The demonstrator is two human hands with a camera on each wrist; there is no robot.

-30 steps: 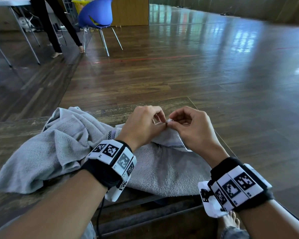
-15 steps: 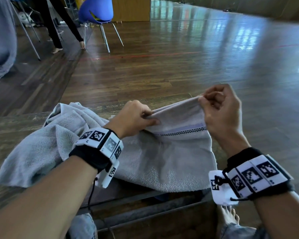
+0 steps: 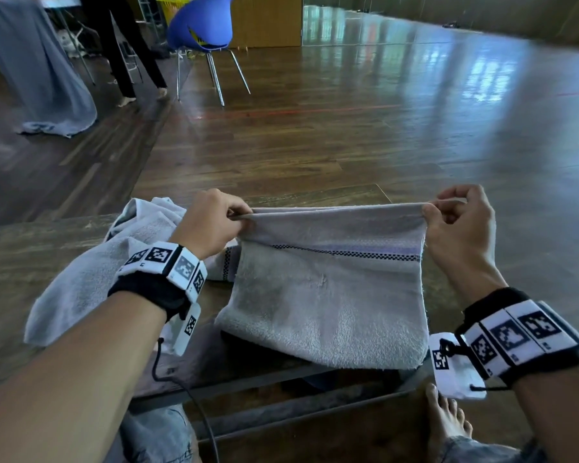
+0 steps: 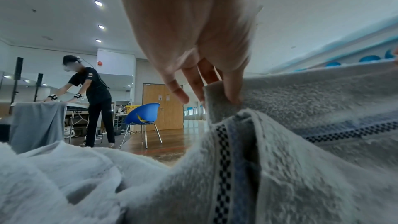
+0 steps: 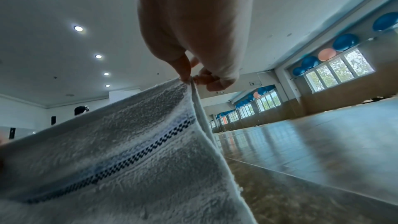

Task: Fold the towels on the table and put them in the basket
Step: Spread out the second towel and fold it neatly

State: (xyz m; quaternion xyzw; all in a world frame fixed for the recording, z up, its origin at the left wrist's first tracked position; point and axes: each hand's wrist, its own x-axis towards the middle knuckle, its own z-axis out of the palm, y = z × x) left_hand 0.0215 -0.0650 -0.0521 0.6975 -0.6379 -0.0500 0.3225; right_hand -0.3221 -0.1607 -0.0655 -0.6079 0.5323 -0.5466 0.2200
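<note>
Near edge, lower half of the head view: both forearms reach in over the bench [image 3: 20, 259].

Left hand [image 3: 211, 225], centre-left of frame, pinches one top corner of the towel [image 3: 328, 295]. The left wrist view shows fingertips [image 4: 233, 94] closed on a doubled edge. Right hand [image 3: 462, 225], centre-right, pinches the opposite corner between thumb and curled fingers. Both grips closed on cloth.

The towel is stretched taut between the two hands, top edge level. Two layers seem to meet at that edge. The checked stripe runs straight across just below it. The lower part sags onto the bench front.

A second towel [image 3: 91, 272] lies crumpled at centre-left, behind the left wrist and touching the held one.

Step in hand, as judged: squaring up the first fold. Next move calls for lowering the towel flat on the bench, corners matched, then folding again across the stripe.

Basket: not in view.

Far, upper left of frame: blue chair [image 3: 201, 25], a standing person's legs [image 3: 121, 45].
</note>
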